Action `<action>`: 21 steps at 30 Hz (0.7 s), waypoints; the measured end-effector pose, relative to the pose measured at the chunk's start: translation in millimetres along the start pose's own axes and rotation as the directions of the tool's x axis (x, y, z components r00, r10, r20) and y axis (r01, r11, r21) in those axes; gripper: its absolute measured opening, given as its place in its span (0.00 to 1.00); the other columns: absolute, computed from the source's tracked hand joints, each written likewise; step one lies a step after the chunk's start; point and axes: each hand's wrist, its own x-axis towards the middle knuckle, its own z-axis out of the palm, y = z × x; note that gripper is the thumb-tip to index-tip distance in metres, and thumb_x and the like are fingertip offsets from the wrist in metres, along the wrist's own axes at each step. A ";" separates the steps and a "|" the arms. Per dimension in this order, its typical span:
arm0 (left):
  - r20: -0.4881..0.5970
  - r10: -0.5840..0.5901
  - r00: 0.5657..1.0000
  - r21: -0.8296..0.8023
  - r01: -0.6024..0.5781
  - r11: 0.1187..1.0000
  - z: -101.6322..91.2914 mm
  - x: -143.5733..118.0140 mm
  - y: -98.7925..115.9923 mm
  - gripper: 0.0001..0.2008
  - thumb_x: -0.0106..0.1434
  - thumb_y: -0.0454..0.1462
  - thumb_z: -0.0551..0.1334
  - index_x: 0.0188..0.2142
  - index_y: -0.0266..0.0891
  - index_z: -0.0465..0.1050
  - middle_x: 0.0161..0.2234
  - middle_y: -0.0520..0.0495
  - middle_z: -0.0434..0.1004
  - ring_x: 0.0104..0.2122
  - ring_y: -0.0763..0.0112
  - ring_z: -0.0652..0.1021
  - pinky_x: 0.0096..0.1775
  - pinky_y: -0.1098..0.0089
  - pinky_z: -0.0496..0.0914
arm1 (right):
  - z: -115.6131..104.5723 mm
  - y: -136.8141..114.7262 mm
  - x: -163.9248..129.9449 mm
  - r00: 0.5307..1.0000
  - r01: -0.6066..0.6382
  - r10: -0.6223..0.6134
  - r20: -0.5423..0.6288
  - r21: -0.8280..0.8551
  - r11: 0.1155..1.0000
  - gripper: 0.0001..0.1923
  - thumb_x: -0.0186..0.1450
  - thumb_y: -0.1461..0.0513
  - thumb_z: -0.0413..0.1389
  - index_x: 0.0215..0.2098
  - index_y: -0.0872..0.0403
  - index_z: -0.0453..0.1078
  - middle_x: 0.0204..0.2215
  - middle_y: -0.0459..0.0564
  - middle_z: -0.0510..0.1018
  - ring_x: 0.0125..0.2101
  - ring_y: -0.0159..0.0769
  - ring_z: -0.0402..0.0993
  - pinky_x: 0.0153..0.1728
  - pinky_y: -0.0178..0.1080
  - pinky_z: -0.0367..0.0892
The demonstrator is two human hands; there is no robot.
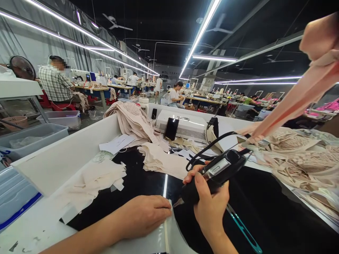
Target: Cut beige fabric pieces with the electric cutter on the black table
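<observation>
paper slip (118, 143) w/ print too small to read, no other legible text

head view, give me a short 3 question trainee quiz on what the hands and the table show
1. True or false: the right hand grips a black handheld cutting tool with a cord.
2. What does the left hand rest on?
A. a glossy sheet edge on the black tabletop
B. the white machine
C. the teal-handled tool
3. Fill in: a stack of cream ____ pieces lies behind the hands.

Key: 1 true; 2 A; 3 fabric.
</observation>
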 end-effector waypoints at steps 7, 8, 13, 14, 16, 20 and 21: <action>-0.022 0.021 1.000 0.010 -0.021 1.000 2.3 0.6 0.4 0.13 0.76 0.32 0.54 0.54 0.36 0.75 0.54 0.42 0.79 0.51 0.62 0.81 0.55 0.68 0.76 | -0.8 2.4 -1.7 1.000 -0.010 0.010 -0.004 -0.011 1.000 0.18 0.64 0.57 0.68 0.46 0.47 0.66 0.30 0.40 0.78 0.25 0.31 0.75 0.29 0.39 0.73; -0.025 0.024 0.999 0.014 -0.024 1.000 2.3 0.8 0.4 0.13 0.76 0.32 0.54 0.54 0.36 0.75 0.53 0.42 0.79 0.51 0.62 0.81 0.55 0.68 0.76 | -0.5 2.5 -1.9 1.000 -0.015 0.015 -0.006 -0.012 1.000 0.18 0.63 0.57 0.68 0.46 0.47 0.66 0.30 0.40 0.78 0.25 0.31 0.75 0.29 0.39 0.74; -0.047 0.038 0.998 0.017 -0.037 0.999 1.0 1.9 0.4 0.13 0.77 0.31 0.54 0.53 0.37 0.75 0.53 0.41 0.79 0.51 0.63 0.81 0.55 0.68 0.76 | 1.3 1.5 -2.7 1.000 0.004 -0.004 0.006 -0.028 1.000 0.16 0.65 0.57 0.67 0.46 0.46 0.66 0.30 0.40 0.78 0.25 0.31 0.75 0.29 0.38 0.74; -0.052 0.038 0.998 0.014 -0.038 0.999 0.9 1.9 0.3 0.13 0.77 0.31 0.54 0.53 0.37 0.75 0.52 0.41 0.79 0.51 0.64 0.81 0.55 0.69 0.76 | 1.5 0.9 -2.8 1.000 0.009 -0.008 0.011 -0.031 0.999 0.15 0.66 0.57 0.66 0.45 0.46 0.66 0.30 0.40 0.78 0.25 0.31 0.75 0.29 0.38 0.74; -0.060 0.042 0.997 0.010 -0.042 0.999 1.1 1.5 -0.2 0.13 0.77 0.32 0.53 0.53 0.37 0.75 0.52 0.41 0.79 0.50 0.64 0.81 0.54 0.69 0.76 | 1.3 -1.0 -3.4 1.000 -0.001 0.001 0.013 -0.033 0.999 0.14 0.66 0.58 0.66 0.44 0.47 0.66 0.30 0.40 0.78 0.25 0.31 0.75 0.29 0.38 0.73; -0.037 0.039 0.999 0.033 -0.038 0.999 3.5 -1.3 -2.0 0.13 0.77 0.33 0.52 0.52 0.39 0.75 0.54 0.41 0.78 0.51 0.62 0.81 0.54 0.68 0.75 | -2.1 -7.8 -6.6 1.000 -0.029 0.029 -0.012 -0.014 0.999 0.18 0.63 0.58 0.68 0.45 0.47 0.66 0.29 0.40 0.78 0.25 0.32 0.75 0.30 0.40 0.73; -0.025 0.032 0.999 0.040 -0.031 0.999 4.3 -2.3 -2.5 0.13 0.77 0.33 0.53 0.52 0.39 0.75 0.55 0.42 0.78 0.52 0.62 0.80 0.54 0.67 0.75 | -3.1 -9.6 -7.8 0.999 -0.033 0.033 -0.017 -0.006 0.999 0.19 0.63 0.57 0.69 0.46 0.47 0.66 0.29 0.40 0.78 0.25 0.32 0.74 0.30 0.40 0.73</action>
